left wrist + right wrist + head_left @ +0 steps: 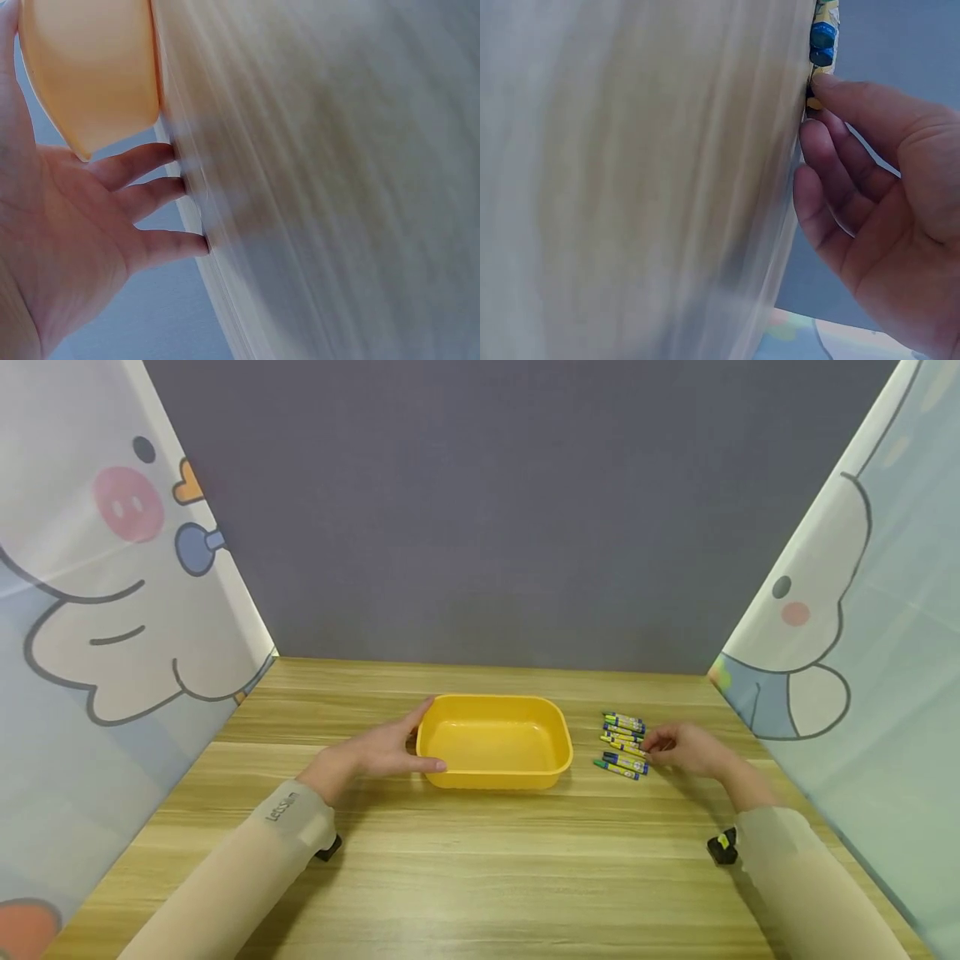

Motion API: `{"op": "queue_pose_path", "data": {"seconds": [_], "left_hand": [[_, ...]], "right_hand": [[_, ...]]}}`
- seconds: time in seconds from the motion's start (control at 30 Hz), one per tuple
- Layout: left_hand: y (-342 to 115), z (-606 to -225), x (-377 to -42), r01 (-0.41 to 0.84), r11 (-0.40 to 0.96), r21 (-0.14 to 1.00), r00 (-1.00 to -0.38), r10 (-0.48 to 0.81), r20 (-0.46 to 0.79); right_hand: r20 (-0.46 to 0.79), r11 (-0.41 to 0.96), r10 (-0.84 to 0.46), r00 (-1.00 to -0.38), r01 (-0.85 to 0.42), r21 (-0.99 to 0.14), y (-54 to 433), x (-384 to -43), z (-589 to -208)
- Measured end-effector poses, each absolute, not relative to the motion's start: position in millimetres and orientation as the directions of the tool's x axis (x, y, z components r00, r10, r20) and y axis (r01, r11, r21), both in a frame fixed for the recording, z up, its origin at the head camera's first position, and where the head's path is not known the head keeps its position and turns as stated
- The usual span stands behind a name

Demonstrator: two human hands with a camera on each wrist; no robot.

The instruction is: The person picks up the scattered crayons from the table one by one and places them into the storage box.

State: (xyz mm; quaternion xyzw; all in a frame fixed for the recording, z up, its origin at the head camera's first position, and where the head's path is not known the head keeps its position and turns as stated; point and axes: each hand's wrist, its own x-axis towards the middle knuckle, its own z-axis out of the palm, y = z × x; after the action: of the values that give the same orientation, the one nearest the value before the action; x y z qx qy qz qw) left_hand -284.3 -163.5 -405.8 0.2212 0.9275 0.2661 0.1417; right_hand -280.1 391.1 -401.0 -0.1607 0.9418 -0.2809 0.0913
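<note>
A shallow yellow plastic basin (495, 781) stands on the wooden table, with nothing inside. My left hand (386, 750) holds its left end, thumb on the front rim and fingers at the back left corner. The left wrist view shows three fingers of that hand touching the table beside the basin. To the right lie several crayons (621, 770) in yellow and blue wrappers, roughly in a column. My right hand (686, 750) pinches the right end of one yellow crayon (628, 748) between thumb and fingers; in the right wrist view the thumb presses on it.
The wooden table (480, 877) reaches a dark grey panel (487, 527) at the back. Cartoon-printed sheets (150, 635) hang along both sides. Bare tabletop lies between the basin and the crayons and in front of both.
</note>
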Motion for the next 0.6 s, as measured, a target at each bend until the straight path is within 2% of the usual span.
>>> {"op": "queue_pose_path", "data": {"seconds": [0.2, 0.6], "left_hand": [[-162.3, -406.1, -283.8, 0.320, 0.761, 0.564, -0.864, 0.479, -0.156], [-162.3, -406.5, -285.4, 0.326, 0.749, 0.577, -0.857, 0.492, -0.155]], "right_hand": [[-0.074, 0.792, -0.348, -0.934, -0.252, -0.556, 389.3, -278.6, -402.2], [0.045, 0.807, -0.316, -0.948, -0.294, -0.512, 368.3, -277.9, -387.1]]}}
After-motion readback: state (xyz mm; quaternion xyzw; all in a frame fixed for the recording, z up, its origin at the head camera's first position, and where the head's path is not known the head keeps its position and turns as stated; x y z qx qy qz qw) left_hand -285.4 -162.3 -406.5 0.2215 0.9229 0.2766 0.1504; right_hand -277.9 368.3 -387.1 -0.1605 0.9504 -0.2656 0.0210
